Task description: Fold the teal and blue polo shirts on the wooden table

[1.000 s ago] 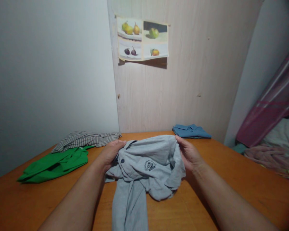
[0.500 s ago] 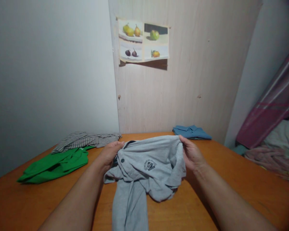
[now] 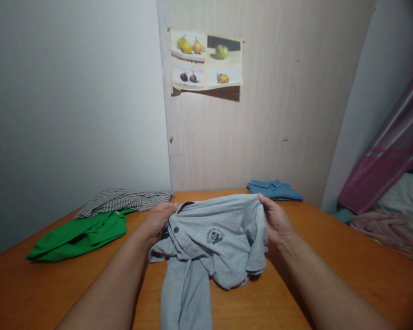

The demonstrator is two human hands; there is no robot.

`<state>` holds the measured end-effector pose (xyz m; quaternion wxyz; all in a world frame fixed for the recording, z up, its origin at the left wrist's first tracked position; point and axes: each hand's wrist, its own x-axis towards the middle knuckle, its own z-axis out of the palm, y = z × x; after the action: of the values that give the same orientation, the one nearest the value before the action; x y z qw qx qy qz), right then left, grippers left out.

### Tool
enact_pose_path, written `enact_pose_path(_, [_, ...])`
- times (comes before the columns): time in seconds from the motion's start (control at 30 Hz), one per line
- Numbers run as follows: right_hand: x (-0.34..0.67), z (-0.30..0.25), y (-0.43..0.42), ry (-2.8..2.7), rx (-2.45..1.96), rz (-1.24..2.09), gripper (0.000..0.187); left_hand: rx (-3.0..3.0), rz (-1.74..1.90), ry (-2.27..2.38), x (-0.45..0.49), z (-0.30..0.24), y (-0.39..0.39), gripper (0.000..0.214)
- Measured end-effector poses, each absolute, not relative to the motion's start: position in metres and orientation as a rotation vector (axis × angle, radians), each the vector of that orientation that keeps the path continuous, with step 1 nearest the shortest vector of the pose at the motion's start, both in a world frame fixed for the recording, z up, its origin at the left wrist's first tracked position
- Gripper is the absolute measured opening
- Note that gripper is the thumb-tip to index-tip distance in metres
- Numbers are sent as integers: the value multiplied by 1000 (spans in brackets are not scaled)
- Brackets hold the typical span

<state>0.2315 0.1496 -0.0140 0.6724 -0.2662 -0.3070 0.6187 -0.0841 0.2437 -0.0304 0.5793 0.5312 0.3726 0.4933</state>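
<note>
A grey shirt (image 3: 223,229) with a dark button and a small black printed emblem is stretched between my two hands. Its upper edge runs nearly straight, while the lower part sags in folds and one length trails toward me over the table. My left hand (image 3: 158,221) pinches it near the dark-lined collar, thumb on top. At the opposite upper corner, by a sleeve, my right hand (image 3: 276,220) grips the cloth between thumb and fingers. The cloth hides most fingers of both hands.
On the orange wooden table (image 3: 241,307), a green garment (image 3: 86,236) and a striped one (image 3: 113,201) lie at the left. A folded blue shirt (image 3: 274,189) rests at the back right. Fruit pictures (image 3: 206,59) hang on the wall. Pinkish cloth (image 3: 382,229) is heaped at the right.
The right end of the grey shirt has shifted slightly right with my right hand, and its hanging sleeve has swung a little. My left hand stays nearly in place.
</note>
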Motion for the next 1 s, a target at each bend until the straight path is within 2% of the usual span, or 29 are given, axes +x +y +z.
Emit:
enact_pose_path(0.17, [227, -14, 149, -687, -572, 1392, 7, 1317, 1169, 943, -84, -32, 244, 40])
enact_pose_path(0.3, [220, -13, 142, -803, -538, 1365, 4, 1402, 1185, 1019, -83, -35, 247, 38])
enact_pose_path(0.53, [208, -18, 121, -1304, -478, 1636, 40, 1660, 1306, 1179, -82, -37, 253, 31])
enact_pose_path(0.77, [218, -30, 151, -1023, -841, 1335, 21, 2053, 1457, 1397, -70, -13, 235, 26])
enact_pose_path(1.0, [214, -46, 162, -1145, -1158, 1163, 24, 2381, 1048, 1331, -50, 5, 199, 46])
